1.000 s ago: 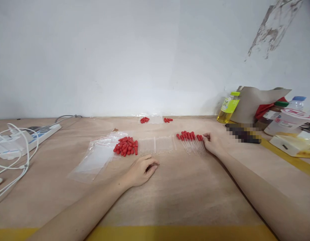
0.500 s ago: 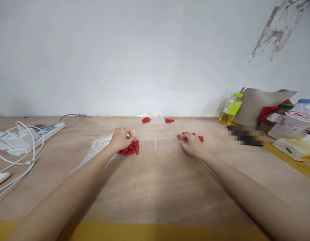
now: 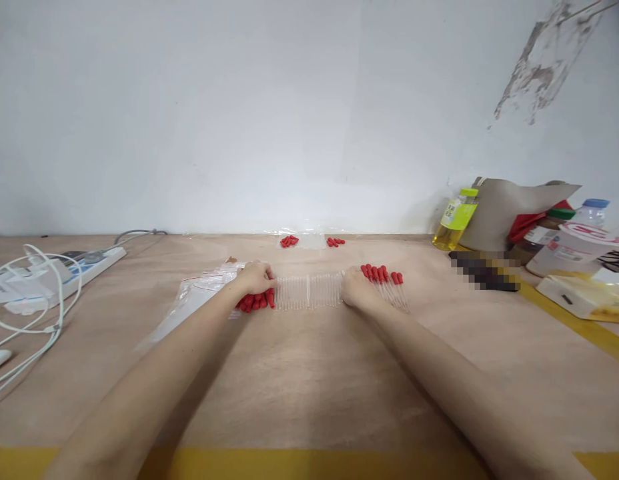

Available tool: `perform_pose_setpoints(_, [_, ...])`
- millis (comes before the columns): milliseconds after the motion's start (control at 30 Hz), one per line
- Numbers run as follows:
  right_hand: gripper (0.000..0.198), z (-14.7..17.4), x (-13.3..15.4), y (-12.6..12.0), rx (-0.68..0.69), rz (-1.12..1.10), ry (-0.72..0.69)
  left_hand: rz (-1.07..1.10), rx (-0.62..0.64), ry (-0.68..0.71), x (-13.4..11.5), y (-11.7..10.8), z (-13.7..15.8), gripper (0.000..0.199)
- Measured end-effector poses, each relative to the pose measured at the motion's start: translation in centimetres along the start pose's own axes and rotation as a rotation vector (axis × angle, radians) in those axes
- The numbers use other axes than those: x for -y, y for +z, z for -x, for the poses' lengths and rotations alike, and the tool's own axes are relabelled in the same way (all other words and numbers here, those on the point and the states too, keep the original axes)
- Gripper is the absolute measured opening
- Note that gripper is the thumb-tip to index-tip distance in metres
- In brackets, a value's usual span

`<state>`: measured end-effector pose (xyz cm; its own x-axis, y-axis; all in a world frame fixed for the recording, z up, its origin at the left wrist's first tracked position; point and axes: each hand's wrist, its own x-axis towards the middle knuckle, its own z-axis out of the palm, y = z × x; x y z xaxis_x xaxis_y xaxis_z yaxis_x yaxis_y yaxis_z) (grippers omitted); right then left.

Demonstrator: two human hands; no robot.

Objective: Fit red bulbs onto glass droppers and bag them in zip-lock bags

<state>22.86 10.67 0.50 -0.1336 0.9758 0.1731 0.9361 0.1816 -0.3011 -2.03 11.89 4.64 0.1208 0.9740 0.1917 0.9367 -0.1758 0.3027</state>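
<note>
1. Centre stage on the surface (image 3: pixel 299 380) lay the row of clear tubes (image 3: pixel 308 292), side by side, right between the two hands!
2. At the row's left end came the left hand (image 3: pixel 254 276), fingers curled, hovering over or resting on the pile of red bulbs (image 3: pixel 258 302); whether it pinched one, you could not tell.
3. Over at the row's right end, there was the right hand (image 3: pixel 356 290), bent inward, its fingertips right up by the last tubes; its grip was hidden, so no call on whether it held one.
4. Just beyond that hand, to the right of the row, fanned the red-topped tubes (image 3: pixel 384 277), bulbs at the far ends, the nearest ones partly behind the hand.
5. Left of the row, past the pile, spread the clear bags (image 3: pixel 182 310), flat and overlapping, partly under the left forearm.
6. Behind the row, close to the wall, sat two small clusters of red bulbs, the left cluster (image 3: pixel 289 241) and the right cluster (image 3: pixel 335 242).
7. Well off to the row's right, a yellow-green bottle (image 3: pixel 455 220) leaned.
</note>
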Motion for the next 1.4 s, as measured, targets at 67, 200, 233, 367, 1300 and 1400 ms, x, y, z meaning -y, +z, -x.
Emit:
perform_pose_setpoints(67, [0.028,1.0,0.1,-0.4,-0.039,0.037,0.067,0.048,-0.071,0.022,-0.2,-0.4,0.4,0.017])
perform_pose_setpoints(200, [0.023,3.3,-0.4,-0.8,-0.215,0.065,-0.117,0.179,-0.2,0.067,-1.2,0.0,2.4,0.022])
perform_pose_setpoints(233, [0.024,3.9,-0.6,-0.7,-0.261,0.033,-0.211,0.25,-0.202,0.08,-1.6,0.6,3.2,0.024])
perform_pose_setpoints(367, [0.025,6.3,-0.8,-0.1,-0.308,-0.175,-0.47,0.869,-0.052,0.105,-3.4,3.8,6.3,0.023])
perform_pose_setpoints(1300, [0.023,7.1,-0.6,1.5,-0.226,-0.198,-0.697,0.983,0.206,0.178,-4.4,6.1,9.0,0.029])
perform_pose_setpoints(1400, [0.023,6.8,-0.8,1.2,-0.218,-0.163,-0.731,0.883,0.189,0.266,-4.4,5.9,9.2,0.025])
